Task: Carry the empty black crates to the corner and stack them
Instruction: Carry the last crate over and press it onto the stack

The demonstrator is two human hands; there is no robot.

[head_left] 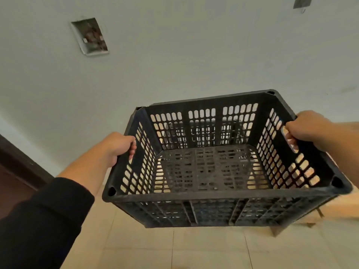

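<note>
An empty black crate [213, 199] with slotted walls and floor hangs in the air in front of me, tilted a little to the left. My left hand [118, 147] grips its left rim, fingers curled through the handle slot. My right hand [308, 131] grips the right rim the same way. Through the far wall's slots something dark shows behind the crate, too unclear to name.
A pale wall [194, 55] rises close ahead, with an open recessed box [90, 35] in it at upper left. A dark wooden door frame [17, 162] stands at the left. Beige tiled floor [174, 249] lies below. A wooden piece [318, 212] shows under the crate's right side.
</note>
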